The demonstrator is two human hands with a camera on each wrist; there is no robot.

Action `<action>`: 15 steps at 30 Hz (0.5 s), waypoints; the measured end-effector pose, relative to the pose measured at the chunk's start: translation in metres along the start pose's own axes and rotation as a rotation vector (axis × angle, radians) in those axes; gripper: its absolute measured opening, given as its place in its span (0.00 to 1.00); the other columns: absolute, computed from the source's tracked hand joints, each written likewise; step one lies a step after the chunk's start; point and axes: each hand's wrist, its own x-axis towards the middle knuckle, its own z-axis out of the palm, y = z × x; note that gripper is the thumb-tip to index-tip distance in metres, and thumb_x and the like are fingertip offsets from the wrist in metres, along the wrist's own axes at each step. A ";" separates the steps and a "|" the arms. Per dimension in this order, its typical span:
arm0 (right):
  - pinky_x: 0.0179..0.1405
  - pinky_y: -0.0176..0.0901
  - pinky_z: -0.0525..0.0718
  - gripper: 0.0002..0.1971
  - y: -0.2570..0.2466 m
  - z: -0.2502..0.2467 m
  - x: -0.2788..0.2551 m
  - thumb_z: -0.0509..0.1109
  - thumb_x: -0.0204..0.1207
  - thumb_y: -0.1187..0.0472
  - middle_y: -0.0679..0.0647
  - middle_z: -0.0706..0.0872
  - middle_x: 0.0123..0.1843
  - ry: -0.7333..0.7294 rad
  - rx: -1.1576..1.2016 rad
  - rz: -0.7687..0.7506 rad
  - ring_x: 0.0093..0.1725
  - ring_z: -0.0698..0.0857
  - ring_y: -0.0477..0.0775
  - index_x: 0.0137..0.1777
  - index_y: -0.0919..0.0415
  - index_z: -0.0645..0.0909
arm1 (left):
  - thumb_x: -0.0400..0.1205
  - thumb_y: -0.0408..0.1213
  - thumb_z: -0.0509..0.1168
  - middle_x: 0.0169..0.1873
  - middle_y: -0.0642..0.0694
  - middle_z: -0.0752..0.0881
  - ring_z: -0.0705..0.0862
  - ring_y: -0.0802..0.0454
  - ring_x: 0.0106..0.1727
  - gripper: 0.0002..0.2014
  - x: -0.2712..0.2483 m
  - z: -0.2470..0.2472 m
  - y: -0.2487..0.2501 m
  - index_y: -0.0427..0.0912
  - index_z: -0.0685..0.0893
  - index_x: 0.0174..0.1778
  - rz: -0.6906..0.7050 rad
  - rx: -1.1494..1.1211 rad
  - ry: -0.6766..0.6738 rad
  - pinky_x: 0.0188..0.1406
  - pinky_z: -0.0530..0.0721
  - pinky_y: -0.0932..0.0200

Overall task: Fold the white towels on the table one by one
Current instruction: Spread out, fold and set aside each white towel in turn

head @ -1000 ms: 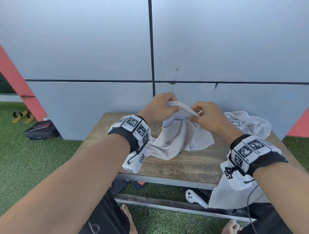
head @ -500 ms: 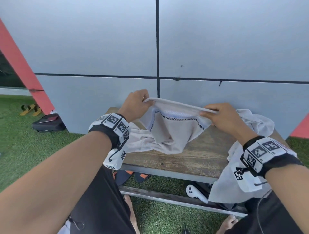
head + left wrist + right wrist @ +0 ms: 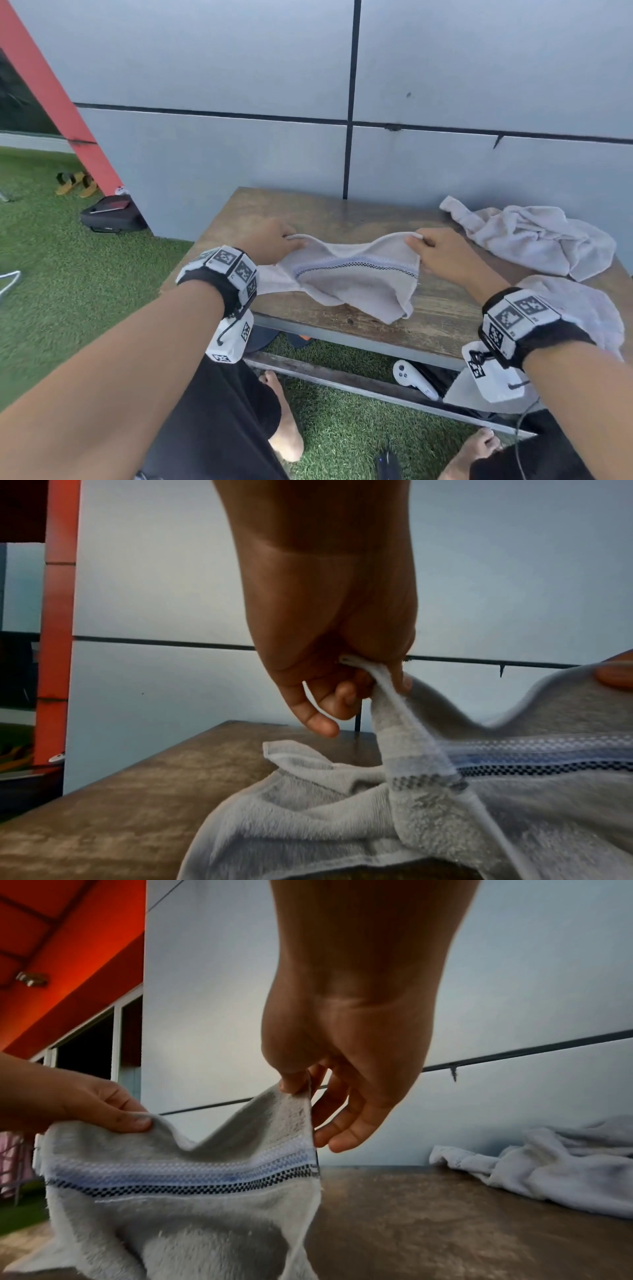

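Your left hand [image 3: 274, 240] and right hand [image 3: 442, 251] each pinch a top corner of the towel [image 3: 356, 284], stretched between them, its lower part resting on the table [image 3: 342, 212]. Beyond your right hand, 2 crumpled towels [image 3: 527, 240] lie on the table.

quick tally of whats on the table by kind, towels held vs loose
White towel with the blue and black checked stripe, pinched by left hand and right hand: 1
Crumpled white towels lying loose: 2
Total: 3
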 end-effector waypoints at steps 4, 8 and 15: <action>0.29 0.44 0.65 0.20 -0.005 0.024 0.014 0.61 0.87 0.55 0.51 0.77 0.30 -0.133 -0.143 -0.013 0.32 0.73 0.52 0.32 0.57 0.69 | 0.82 0.37 0.64 0.28 0.53 0.79 0.78 0.52 0.33 0.11 0.017 0.024 -0.014 0.47 0.79 0.32 -0.066 0.024 -0.128 0.31 0.71 0.60; 0.32 0.46 0.66 0.21 0.000 0.051 0.029 0.63 0.86 0.51 0.57 0.77 0.31 -0.284 -0.073 0.050 0.31 0.72 0.54 0.34 0.64 0.74 | 0.81 0.37 0.66 0.37 0.45 0.85 0.80 0.47 0.40 0.11 0.033 0.042 -0.023 0.49 0.82 0.32 -0.124 -0.008 -0.143 0.40 0.77 0.55; 0.31 0.43 0.70 0.19 0.002 0.094 0.044 0.68 0.83 0.55 0.63 0.82 0.32 -0.472 -0.009 0.013 0.28 0.73 0.50 0.39 0.72 0.81 | 0.82 0.38 0.63 0.40 0.45 0.86 0.78 0.48 0.46 0.12 0.057 0.087 -0.024 0.48 0.82 0.32 -0.009 -0.052 -0.218 0.55 0.79 0.51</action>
